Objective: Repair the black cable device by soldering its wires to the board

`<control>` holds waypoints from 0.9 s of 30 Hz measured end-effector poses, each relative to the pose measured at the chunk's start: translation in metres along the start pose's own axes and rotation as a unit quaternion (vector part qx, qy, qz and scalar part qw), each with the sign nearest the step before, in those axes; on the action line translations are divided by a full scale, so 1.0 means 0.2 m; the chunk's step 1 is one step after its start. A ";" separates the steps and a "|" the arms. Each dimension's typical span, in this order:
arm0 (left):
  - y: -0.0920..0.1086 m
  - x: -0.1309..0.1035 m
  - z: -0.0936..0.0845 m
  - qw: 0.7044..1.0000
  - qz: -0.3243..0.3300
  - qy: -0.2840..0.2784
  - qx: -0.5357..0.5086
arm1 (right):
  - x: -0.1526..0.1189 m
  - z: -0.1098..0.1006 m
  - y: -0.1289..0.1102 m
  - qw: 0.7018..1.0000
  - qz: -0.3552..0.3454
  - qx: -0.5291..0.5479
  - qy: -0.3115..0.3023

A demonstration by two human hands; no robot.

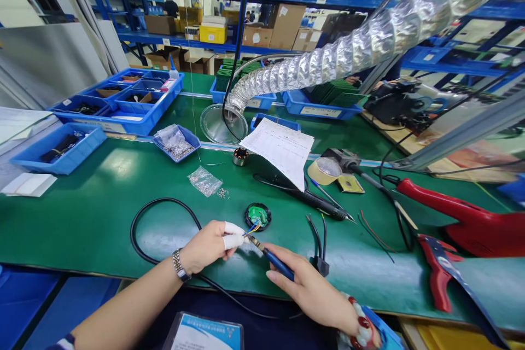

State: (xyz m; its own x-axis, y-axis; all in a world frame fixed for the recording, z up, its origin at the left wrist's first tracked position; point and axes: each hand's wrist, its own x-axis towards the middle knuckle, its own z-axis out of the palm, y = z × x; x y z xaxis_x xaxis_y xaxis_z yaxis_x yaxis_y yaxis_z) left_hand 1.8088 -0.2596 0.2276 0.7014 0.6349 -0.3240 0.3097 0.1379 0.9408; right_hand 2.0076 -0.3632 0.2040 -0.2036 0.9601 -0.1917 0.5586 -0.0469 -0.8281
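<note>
My left hand (213, 249), with white covers on its finger and thumb tips, pinches the thin blue and yellow wires (253, 227). They run to a green circuit board (258, 214) seated in a round black housing (269, 221). Blue-handled pliers (279, 263) are gripped in my right hand (303, 281), their jaws at the wire ends beside my left fingertips. Whether the jaws are closed on a wire is too small to tell. A black cable (141, 210) loops on the green bench and passes under my left wrist.
Right of my hands lie a black plug-like part (322, 265) with wire leads, a black pen-shaped tool (324, 205) and red-handled tools (441, 268). Screws (222, 193) lie beside a plastic bag (205, 181). A foil duct (320, 68) hangs over blue bins (143, 115) and a paper sheet (279, 147).
</note>
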 end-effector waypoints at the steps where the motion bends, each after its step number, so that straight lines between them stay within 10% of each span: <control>1: 0.00 0.00 0.00 1.000 -0.003 -0.003 0.001 | 0.00 0.00 0.00 1.000 0.000 -0.004 0.004; 27: 0.08 -0.01 0.08 0.966 0.042 0.122 0.223 | 0.12 0.07 0.10 0.960 -0.133 -0.218 0.118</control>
State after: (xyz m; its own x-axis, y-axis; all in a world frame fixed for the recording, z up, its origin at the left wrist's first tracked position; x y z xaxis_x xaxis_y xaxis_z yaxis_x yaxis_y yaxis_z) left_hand 1.8226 -0.2711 0.2413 0.5804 0.7977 -0.1635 0.5428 -0.2294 0.8079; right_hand 2.0023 -0.3445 0.1757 -0.2266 0.9601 0.1639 0.8059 0.2793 -0.5220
